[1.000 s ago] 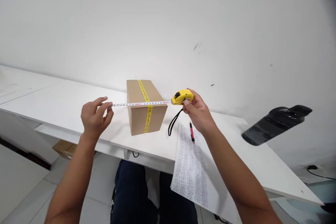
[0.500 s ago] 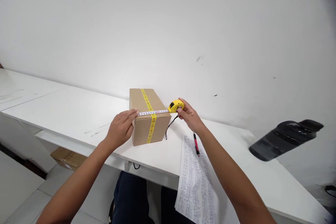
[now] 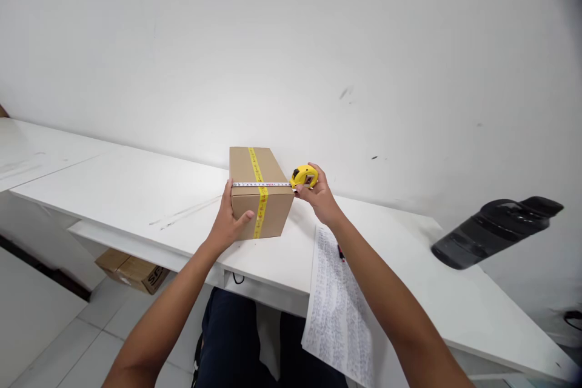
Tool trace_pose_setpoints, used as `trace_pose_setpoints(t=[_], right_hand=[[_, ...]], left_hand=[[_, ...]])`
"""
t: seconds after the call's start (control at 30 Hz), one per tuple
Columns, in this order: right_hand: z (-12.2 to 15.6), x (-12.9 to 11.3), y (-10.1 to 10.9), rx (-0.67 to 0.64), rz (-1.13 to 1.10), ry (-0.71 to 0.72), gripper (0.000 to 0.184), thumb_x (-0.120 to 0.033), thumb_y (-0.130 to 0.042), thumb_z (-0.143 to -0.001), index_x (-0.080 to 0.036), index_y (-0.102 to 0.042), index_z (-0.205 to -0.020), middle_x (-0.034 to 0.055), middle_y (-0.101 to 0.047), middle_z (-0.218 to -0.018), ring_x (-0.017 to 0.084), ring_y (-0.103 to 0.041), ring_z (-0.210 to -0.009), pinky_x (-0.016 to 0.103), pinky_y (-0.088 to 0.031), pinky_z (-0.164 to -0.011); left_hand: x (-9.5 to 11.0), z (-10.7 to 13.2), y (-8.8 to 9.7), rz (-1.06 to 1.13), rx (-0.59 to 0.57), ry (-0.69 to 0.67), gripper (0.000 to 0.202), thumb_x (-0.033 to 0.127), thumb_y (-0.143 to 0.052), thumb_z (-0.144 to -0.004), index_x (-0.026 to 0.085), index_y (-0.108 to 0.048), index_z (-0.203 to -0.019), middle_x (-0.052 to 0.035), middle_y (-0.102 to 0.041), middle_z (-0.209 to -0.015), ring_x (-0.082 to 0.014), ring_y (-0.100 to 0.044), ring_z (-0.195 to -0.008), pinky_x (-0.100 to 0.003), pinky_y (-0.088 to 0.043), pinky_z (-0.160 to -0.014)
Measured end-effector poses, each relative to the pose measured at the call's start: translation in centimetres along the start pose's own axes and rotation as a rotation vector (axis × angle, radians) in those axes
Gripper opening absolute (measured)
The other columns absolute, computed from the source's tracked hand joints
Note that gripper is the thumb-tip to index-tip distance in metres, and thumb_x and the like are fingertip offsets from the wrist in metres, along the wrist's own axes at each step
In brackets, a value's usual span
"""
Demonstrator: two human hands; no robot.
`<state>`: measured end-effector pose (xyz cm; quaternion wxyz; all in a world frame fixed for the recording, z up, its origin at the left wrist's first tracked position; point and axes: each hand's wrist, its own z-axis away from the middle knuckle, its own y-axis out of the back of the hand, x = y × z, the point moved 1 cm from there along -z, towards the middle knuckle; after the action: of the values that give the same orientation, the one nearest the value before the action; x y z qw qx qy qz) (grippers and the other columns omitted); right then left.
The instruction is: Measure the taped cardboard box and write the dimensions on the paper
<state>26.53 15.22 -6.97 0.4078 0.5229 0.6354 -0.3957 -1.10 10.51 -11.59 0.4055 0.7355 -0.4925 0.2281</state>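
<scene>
- The cardboard box (image 3: 278, 212) sits on the white desk (image 3: 131, 194), in front of the wall (image 3: 218, 42); whether its back touches the wall cannot be told. It is plain brown, flat-sided and closed.
- A strip of yellow packing tape (image 3: 260, 218) with small printed characters runs along the box's top and folds down its front face.
- The tape measure (image 3: 304, 176) is just beside the box's upper right edge. Its case is bright yellow and rounded, with a black part on top and a label on the side.
- From the case, the white blade (image 3: 245, 185) stretches across the box's top, near the front edge and over the yellow strip, showing dark numerals and a red mark.
- The right hand (image 3: 322, 199) is closed around the yellow case, to the right of the box.
- The left hand (image 3: 227, 222) is against the box's left front corner, thumb over the front face, fingers up the left side. Whether it grips the box or the blade's end cannot be told.
- To the right of the box and nearer the person lies a written sheet (image 3: 334, 309), with a black-and-red pen (image 3: 341, 253) partly hidden by the right forearm (image 3: 386, 279).
- A black bottle (image 3: 493, 235) is well apart, to the box's right.
- Below and left of the box is a brown carton (image 3: 131, 271) with black lettering.
</scene>
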Motion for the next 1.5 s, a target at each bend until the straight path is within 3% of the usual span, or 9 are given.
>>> trace_pose_setpoints(t=[0.2,0.4,0.57,0.73,0.93,1.07,1.17,1.3,1.5], right_hand=[[2.2,-1.1,-0.6,0.049,-0.030,-0.039,0.092,-0.050,-0.087,-0.070,-0.041,-0.036,-0.147,0.0010,-0.057,-0.129,0.019,-0.066,-0.102,0.039,-0.063,-0.084],[10.4,-3.5,-0.9,0.133,-0.032,-0.041,0.085,-0.046,-0.087,-0.075,-0.038,-0.037,-0.143,0.0036,-0.059,-0.122,0.021,-0.065,-0.099,0.036,-0.064,-0.075],[16.4,-5.2,-0.2,0.203,0.057,-0.034,0.081,-0.045,-0.090,-0.073,-0.041,-0.043,-0.138,0.0039,-0.058,-0.120,0.023,-0.064,-0.104,0.042,-0.063,-0.089],[17.6,-5.7,0.3,0.209,0.163,0.023,0.073,-0.046,-0.087,-0.078,-0.042,-0.045,-0.138,0.0047,-0.054,-0.124,0.025,-0.061,-0.110,0.046,-0.060,-0.097],[16.9,-6.2,-0.4,0.186,0.157,0.040,0.068,-0.043,-0.086,-0.079,-0.037,-0.051,-0.137,0.0056,-0.058,-0.128,0.026,-0.062,-0.116,0.045,-0.059,-0.098],[16.8,-6.4,-0.7,0.191,0.157,0.071,0.060,-0.043,-0.086,-0.079,-0.032,-0.056,-0.130,0.0064,-0.063,-0.128,0.026,-0.063,-0.117,0.044,-0.058,-0.098],[16.9,-6.2,-0.6,0.198,0.168,0.104,0.059,-0.041,-0.086,-0.079,-0.032,-0.056,-0.129,0.0064,-0.064,-0.127,0.025,-0.065,-0.114,0.044,-0.059,-0.097],[17.3,-6.0,-0.4,0.190,0.195,0.105,0.057,-0.040,-0.087,-0.079,-0.033,-0.058,-0.128,0.0050,-0.065,-0.123,0.024,-0.066,-0.110,0.043,-0.060,-0.094],[17.9,-5.8,-0.1,0.234,0.256,0.097,0.059,-0.042,-0.090,-0.076,-0.033,-0.059,-0.125,0.0057,-0.066,-0.120,0.025,-0.067,-0.107,0.046,-0.061,-0.091]], left_hand=[[1.3,0.6,-0.3,0.091,0.044,0.123,0.093,0.070,-0.061,-0.090,0.030,-0.021,-0.165,-0.0151,-0.034,-0.169,-0.0331,-0.044,-0.150,-0.048,-0.047,-0.118],[4.0,6.4,1.3,0.005,0.073,0.013,0.077,0.056,-0.065,-0.093,0.029,-0.037,-0.160,-0.0137,-0.050,-0.159,-0.0309,-0.057,-0.140,-0.043,-0.055,-0.110],[6.3,10.0,3.0,-0.144,0.074,-0.138,0.068,0.051,-0.072,-0.091,0.035,-0.048,-0.152,-0.0087,-0.059,-0.151,-0.0283,-0.060,-0.137,-0.041,-0.055,-0.111],[7.5,8.5,5.3,-0.256,0.017,-0.340,0.064,0.039,-0.079,-0.087,0.040,-0.055,-0.146,-0.0053,-0.047,-0.161,-0.0322,-0.055,-0.142,-0.049,-0.053,-0.114],[8.4,6.0,7.0,-0.377,0.158,-0.476,0.040,0.022,-0.082,-0.085,0.038,-0.073,-0.120,-0.0012,-0.073,-0.122,-0.0258,-0.071,-0.113,-0.048,-0.059,-0.100],[8.4,4.8,7.7,-0.308,0.213,-0.474,0.021,0.018,-0.076,-0.089,0.034,-0.076,-0.103,0.0013,-0.078,-0.099,-0.0203,-0.073,-0.095,-0.043,-0.061,-0.089],[7.8,3.9,8.1,-0.269,0.125,-0.393,0.023,0.032,-0.075,-0.092,0.033,-0.074,-0.115,-0.0016,-0.077,-0.114,-0.0213,-0.072,-0.106,-0.041,-0.061,-0.093],[6.8,3.0,8.7,-0.119,-0.163,-0.098,0.060,0.058,-0.067,-0.093,0.031,-0.057,-0.146,-0.0094,-0.058,-0.152,-0.0286,-0.058,-0.138,-0.045,-0.057,-0.107],[7.4,3.6,9.0,-0.045,-0.167,-0.055,0.032,0.051,-0.075,-0.088,0.029,-0.079,-0.111,-0.0065,-0.078,-0.118,-0.0243,-0.072,-0.114,-0.042,-0.058,-0.105]])
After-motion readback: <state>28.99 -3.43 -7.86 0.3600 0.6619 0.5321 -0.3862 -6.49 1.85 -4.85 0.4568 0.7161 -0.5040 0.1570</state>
